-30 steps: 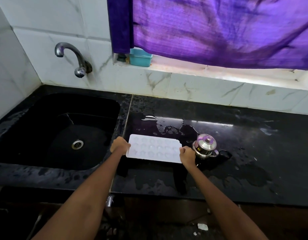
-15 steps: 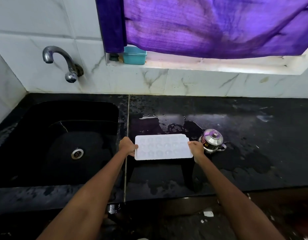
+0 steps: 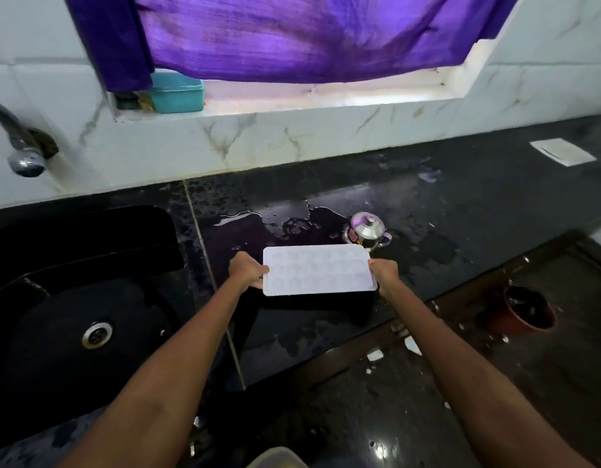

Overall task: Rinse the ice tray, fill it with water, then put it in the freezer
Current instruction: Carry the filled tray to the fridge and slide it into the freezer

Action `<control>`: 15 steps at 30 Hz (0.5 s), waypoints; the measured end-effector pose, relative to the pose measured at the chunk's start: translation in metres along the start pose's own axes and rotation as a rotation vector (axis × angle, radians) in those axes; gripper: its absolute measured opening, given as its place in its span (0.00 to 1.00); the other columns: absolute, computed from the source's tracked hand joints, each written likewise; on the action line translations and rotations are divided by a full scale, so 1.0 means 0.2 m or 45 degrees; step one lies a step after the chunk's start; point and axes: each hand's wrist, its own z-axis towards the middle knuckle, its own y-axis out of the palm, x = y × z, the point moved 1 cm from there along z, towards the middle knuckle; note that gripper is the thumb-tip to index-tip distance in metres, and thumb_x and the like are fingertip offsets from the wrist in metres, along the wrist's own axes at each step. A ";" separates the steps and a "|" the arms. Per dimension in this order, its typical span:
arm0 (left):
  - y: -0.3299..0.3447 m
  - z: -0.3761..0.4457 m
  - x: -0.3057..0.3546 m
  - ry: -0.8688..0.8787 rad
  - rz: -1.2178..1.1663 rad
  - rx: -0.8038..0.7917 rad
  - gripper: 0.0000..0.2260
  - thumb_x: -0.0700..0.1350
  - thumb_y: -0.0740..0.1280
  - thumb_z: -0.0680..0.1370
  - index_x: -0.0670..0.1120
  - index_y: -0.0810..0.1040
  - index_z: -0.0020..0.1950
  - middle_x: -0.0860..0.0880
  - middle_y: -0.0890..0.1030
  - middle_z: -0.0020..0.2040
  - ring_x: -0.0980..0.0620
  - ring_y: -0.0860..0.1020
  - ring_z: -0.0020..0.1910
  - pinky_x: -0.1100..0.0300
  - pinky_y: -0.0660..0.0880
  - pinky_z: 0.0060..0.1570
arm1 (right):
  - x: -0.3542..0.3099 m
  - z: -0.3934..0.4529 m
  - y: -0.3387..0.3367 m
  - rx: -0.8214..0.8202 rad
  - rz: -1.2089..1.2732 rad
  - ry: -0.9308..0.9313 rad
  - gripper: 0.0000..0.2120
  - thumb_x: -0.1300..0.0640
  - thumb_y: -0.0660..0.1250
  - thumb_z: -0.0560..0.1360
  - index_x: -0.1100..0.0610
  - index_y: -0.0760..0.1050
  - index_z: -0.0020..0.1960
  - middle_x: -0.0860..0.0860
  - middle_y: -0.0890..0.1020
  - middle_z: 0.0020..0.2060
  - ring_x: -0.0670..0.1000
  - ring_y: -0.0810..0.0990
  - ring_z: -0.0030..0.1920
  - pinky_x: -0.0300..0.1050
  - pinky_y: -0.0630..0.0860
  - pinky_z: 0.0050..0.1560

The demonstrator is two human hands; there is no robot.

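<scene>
Lifting off the wet counter (image 3: 444,211), ice tray (image 3: 317,270) now held between both hands

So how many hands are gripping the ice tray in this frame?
2. The left hand grips the left short edge of the ice tray; the right hand grips the right short edge, just in front of the small steel pot.

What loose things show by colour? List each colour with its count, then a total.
White: 1, ice tray
Steel: 1, pot
Teal: 1, box
Red: 1, bucket
Purple: 1, curtain
Total: 5
</scene>
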 end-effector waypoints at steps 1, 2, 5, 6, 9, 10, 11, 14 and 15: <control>0.03 -0.01 0.01 0.004 -0.007 -0.039 0.05 0.35 0.72 0.72 0.35 0.77 0.43 0.36 0.83 0.49 0.38 0.85 0.44 0.48 0.82 0.47 | 0.02 -0.02 -0.05 0.000 0.006 0.005 0.13 0.68 0.62 0.73 0.58 0.71 0.32 0.47 0.75 0.20 0.47 0.73 0.26 0.35 0.69 0.24; 0.05 -0.01 0.02 0.003 -0.016 -0.086 0.06 0.35 0.72 0.72 0.34 0.77 0.45 0.35 0.83 0.50 0.37 0.84 0.45 0.47 0.82 0.47 | 0.04 -0.04 -0.09 0.004 -0.006 0.009 0.14 0.67 0.61 0.74 0.55 0.70 0.32 0.47 0.76 0.20 0.44 0.73 0.23 0.36 0.70 0.27; 0.15 -0.06 0.05 0.000 -0.053 -0.256 0.05 0.33 0.71 0.73 0.35 0.76 0.41 0.33 0.82 0.53 0.36 0.83 0.49 0.49 0.82 0.46 | 0.13 -0.11 -0.25 0.185 0.121 0.063 0.14 0.70 0.63 0.72 0.59 0.70 0.30 0.46 0.74 0.20 0.43 0.72 0.20 0.34 0.68 0.22; 0.19 -0.09 0.06 0.002 -0.059 -0.300 0.05 0.33 0.70 0.74 0.36 0.76 0.39 0.33 0.81 0.53 0.36 0.83 0.50 0.50 0.81 0.46 | 0.17 -0.12 -0.30 0.232 0.163 0.077 0.14 0.71 0.63 0.72 0.60 0.70 0.30 0.48 0.75 0.22 0.44 0.73 0.21 0.33 0.67 0.20; 0.27 -0.14 0.10 0.030 -0.099 -0.346 0.08 0.32 0.68 0.75 0.36 0.75 0.37 0.33 0.80 0.55 0.36 0.82 0.53 0.50 0.80 0.48 | 0.22 -0.20 -0.41 0.301 0.227 0.131 0.03 0.71 0.62 0.72 0.66 0.74 0.43 0.57 0.76 0.35 0.49 0.74 0.25 0.34 0.69 0.18; 0.32 -0.16 0.12 0.036 -0.101 -0.373 0.08 0.32 0.68 0.75 0.37 0.75 0.36 0.33 0.80 0.56 0.36 0.81 0.54 0.49 0.80 0.49 | 0.24 -0.21 -0.46 0.341 0.257 0.140 0.06 0.71 0.62 0.72 0.65 0.74 0.48 0.57 0.76 0.38 0.49 0.75 0.23 0.33 0.68 0.16; 0.36 -0.18 0.14 0.045 -0.097 -0.396 0.09 0.32 0.68 0.76 0.38 0.74 0.36 0.33 0.80 0.56 0.36 0.81 0.54 0.49 0.79 0.49 | 0.24 -0.23 -0.50 0.370 0.281 0.152 0.07 0.71 0.61 0.73 0.65 0.73 0.49 0.56 0.76 0.40 0.48 0.75 0.22 0.33 0.68 0.15; 0.50 -0.26 0.20 0.063 -0.078 -0.458 0.10 0.33 0.67 0.77 0.38 0.74 0.35 0.33 0.80 0.56 0.37 0.81 0.55 0.51 0.79 0.47 | 0.29 -0.26 -0.67 0.427 0.332 0.161 0.04 0.70 0.62 0.73 0.65 0.74 0.41 0.58 0.77 0.43 0.48 0.76 0.25 0.34 0.71 0.18; 0.56 -0.29 0.22 0.081 -0.064 -0.479 0.10 0.33 0.66 0.77 0.38 0.73 0.35 0.33 0.80 0.57 0.37 0.81 0.55 0.51 0.79 0.47 | 0.31 -0.28 -0.73 0.453 0.337 0.175 0.04 0.69 0.63 0.73 0.64 0.74 0.40 0.58 0.78 0.43 0.49 0.77 0.28 0.35 0.72 0.20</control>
